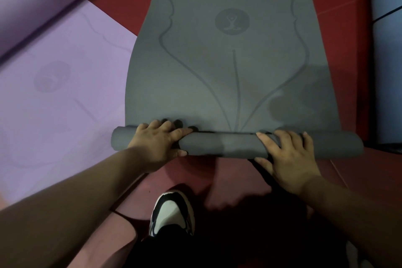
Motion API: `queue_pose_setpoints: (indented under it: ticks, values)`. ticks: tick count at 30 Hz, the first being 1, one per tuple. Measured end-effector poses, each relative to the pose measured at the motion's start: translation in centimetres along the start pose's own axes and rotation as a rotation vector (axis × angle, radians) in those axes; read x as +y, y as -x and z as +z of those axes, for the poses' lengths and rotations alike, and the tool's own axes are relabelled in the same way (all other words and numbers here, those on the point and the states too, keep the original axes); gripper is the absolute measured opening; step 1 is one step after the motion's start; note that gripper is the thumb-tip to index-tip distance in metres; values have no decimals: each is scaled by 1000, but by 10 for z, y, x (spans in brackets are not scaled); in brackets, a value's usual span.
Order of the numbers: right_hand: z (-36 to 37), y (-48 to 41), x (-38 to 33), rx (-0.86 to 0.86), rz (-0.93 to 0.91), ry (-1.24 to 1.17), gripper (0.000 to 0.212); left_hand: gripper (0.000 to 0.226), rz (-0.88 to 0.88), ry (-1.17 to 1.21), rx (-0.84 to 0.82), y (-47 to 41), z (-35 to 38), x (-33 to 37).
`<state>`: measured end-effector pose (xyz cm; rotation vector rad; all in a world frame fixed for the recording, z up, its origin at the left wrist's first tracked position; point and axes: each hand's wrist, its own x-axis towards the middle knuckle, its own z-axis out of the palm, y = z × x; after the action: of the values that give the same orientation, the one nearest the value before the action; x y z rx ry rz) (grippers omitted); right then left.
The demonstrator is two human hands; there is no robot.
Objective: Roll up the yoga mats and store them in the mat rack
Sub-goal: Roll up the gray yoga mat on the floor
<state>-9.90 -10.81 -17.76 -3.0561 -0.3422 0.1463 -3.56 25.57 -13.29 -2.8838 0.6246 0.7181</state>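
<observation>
- Nearest me: one black-and-white shoe [171, 211] on the red floor [348, 172].
- Left hand [156, 143]: fingers [180, 131] curled over the rolled near end of the grey mat [228, 61], thumb beneath, gripping.
- Right hand [287, 159]: likewise wrapped round that roll.
- I note the mat's remainder flat on the floor, between a purple mat [54, 93] and a blue mat [387, 61].

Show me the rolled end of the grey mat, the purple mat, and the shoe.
grey mat roll [219, 144], head view, centre of the rolled part.
purple mat [65, 98], head view, flat part at left.
shoe [171, 209], head view, white toe.
</observation>
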Motion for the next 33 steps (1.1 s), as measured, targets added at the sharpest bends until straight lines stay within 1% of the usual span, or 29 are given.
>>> queue_pose_setpoints:
  ticks: [2, 6, 8, 11, 12, 14, 16, 18, 21, 25, 29, 31, 33]
  values:
    - [-1, -8, 4, -41, -2, 0, 71, 74, 1, 15, 34, 0, -3, 1]
    - [-2, -18, 11, -101, -8, 1, 70, 73, 39, -79, 352, 11, 7, 9]
    - [-3, -22, 13, -122, -1, -3, 71, 73, 30, -101, 406, 16, 16, 16]
    - [-4, -25, 13, -153, -8, 3, 72, 68, -1, -79, 402, 15, 22, 20]
    - [-5, -25, 13, -154, -7, 4, 73, 65, -10, -61, 378, 13, 21, 18]
    - [-7, -24, 12, -128, -9, 11, 75, 63, -29, -43, 296, 7, 17, 13]
    - [-8, -20, 8, -60, -11, 8, 75, 64, -34, -34, 217, 1, 12, 8]
    - [-5, -11, 1, -13, 8, 3, 76, 66, -34, -23, 169, -2, 4, 4]
    - [2, -7, -6, -28, 48, -2, 77, 66, -34, -23, 82, -7, 0, 1]
    - [0, -21, -1, -91, 56, 8, 74, 71, -14, -29, 135, -8, -2, -1]
    - [0, -26, 3, -113, 61, 10, 73, 67, -7, -95, 317, -2, 2, 8]
    - [-2, -28, 2, -113, 66, -2, 73, 73, -28, -109, 365, 6, 12, 17]
    - [-3, -30, 3, -135, 61, 3, 74, 81, -60, -100, 369, 12, 21, 22]
